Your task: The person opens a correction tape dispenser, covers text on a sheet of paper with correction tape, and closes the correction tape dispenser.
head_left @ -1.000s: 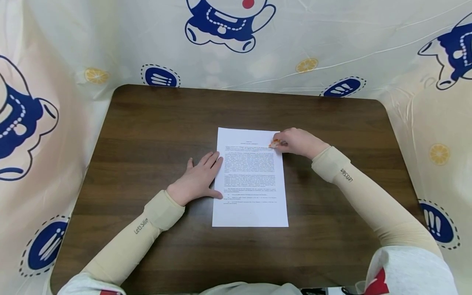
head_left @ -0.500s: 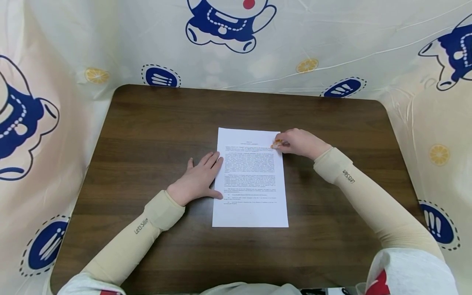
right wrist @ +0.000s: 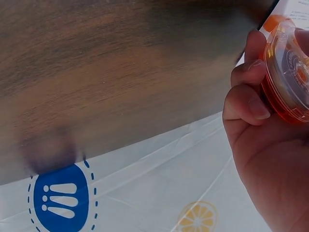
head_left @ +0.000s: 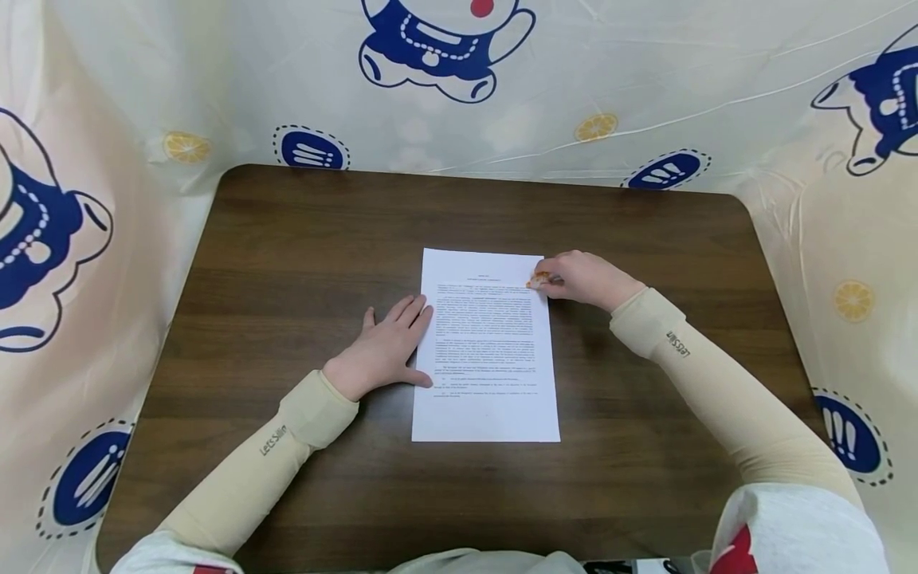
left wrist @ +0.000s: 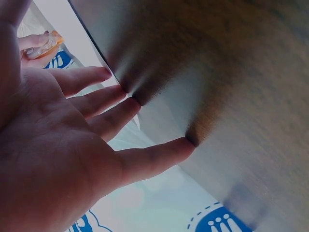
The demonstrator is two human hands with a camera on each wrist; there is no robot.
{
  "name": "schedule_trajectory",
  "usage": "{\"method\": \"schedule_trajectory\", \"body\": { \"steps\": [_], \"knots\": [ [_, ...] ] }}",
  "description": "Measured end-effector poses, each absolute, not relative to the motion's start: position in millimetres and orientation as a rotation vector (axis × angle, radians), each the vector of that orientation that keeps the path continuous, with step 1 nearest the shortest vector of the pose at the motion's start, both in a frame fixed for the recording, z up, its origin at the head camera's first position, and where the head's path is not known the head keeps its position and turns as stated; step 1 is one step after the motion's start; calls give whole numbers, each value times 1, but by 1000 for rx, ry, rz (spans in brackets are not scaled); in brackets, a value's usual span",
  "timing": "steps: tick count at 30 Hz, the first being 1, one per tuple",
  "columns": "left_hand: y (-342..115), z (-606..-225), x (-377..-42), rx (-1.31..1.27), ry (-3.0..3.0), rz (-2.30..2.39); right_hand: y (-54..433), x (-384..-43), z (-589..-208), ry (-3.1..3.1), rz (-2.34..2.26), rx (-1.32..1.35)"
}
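– Shifted slightly to the right since a second ago: right hand, along with a rounded dispenser of clear and orange plastic. Otherwise unchanged: left hand and white sheet of printed paper.

– Held how, on the right?

– Gripped in curled fingers, with the orange rim snug against them in the right wrist view. Probably held so tightly for fine control of the tip.

– And placed where?

– Over the right margin of the sheet, near the far right corner, at the right end of the upper text lines. Can't tell, with fingers in the way, whether touching the paper or just above. Reaches in from the right, cream sleeve and all, likely to leave most of the print uncovered.

– And on the left?

– Spread wide, with straight fingers, gripping nothing. Rests across the left edge of the sheet, index finger and thumb over the margin, little finger out on the dark brown wood-grain table. Likely braces thin, light paper against sliding or wrinkling under a sideways pull.

– Sheet set down with that in mind?

– Seemingly. Lies flat, roughly central, long sides running near to far, within easy reach from both left and right.
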State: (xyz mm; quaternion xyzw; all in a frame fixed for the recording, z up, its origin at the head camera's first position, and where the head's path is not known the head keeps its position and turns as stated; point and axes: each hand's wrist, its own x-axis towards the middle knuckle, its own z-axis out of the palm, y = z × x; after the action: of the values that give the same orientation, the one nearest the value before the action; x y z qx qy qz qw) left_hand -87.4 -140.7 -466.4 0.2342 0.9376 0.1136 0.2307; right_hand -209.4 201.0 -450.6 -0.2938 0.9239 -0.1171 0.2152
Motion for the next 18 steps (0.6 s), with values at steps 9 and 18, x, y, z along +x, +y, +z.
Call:
{"method": "schedule_trajectory", "body": {
  "steps": [9,18],
  "knots": [
    [-140,-467,-86,630,2565,314,206,-206,-451,2555,-423,-835],
    [-141,-469,-88,639,2573,309,211,-204,-450,2583,-543,-782]
  ]
}}
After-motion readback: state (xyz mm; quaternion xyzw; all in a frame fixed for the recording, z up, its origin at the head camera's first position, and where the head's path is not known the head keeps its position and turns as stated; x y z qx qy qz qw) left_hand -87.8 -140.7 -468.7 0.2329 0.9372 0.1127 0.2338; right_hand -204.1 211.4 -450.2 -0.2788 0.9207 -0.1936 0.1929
